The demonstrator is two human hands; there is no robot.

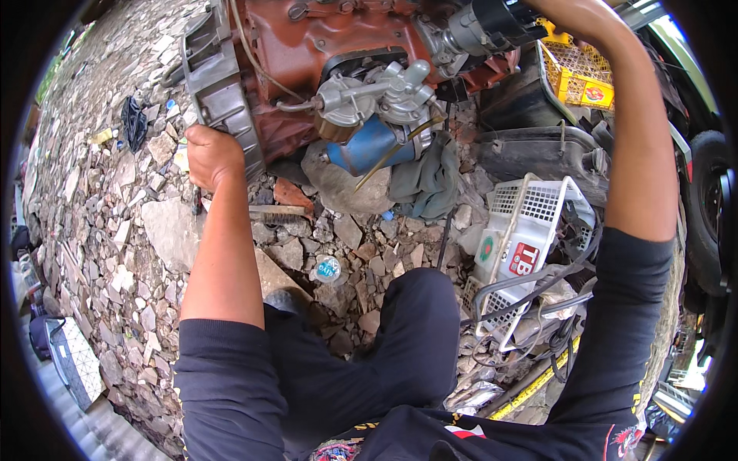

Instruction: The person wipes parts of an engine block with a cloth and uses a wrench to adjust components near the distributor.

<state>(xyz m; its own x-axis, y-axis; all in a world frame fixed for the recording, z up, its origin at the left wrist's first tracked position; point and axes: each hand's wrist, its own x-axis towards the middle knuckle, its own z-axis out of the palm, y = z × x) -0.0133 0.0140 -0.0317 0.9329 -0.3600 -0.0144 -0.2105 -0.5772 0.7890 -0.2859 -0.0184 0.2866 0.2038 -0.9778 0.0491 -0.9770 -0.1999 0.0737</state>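
Rust-red engine block (307,46) hides the right hand; left hand (211,154) fists against its grey housing (223,92), fingers curled under.

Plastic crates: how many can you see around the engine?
2. A yellow plastic crate sits at the upper right behind the engine, and a white plastic crate lies on the rubble to the right, by the person's knee. Others may be hidden.

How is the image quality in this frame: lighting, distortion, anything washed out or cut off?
Head view: bright daylight, with the rust-red engine block and stony ground sharp; strong fisheye bending and a black rim at the corners; the sky patch at lower right is blown out; the left hand is clear against the grey bell housing, while the right hand is cut off by the top edge.
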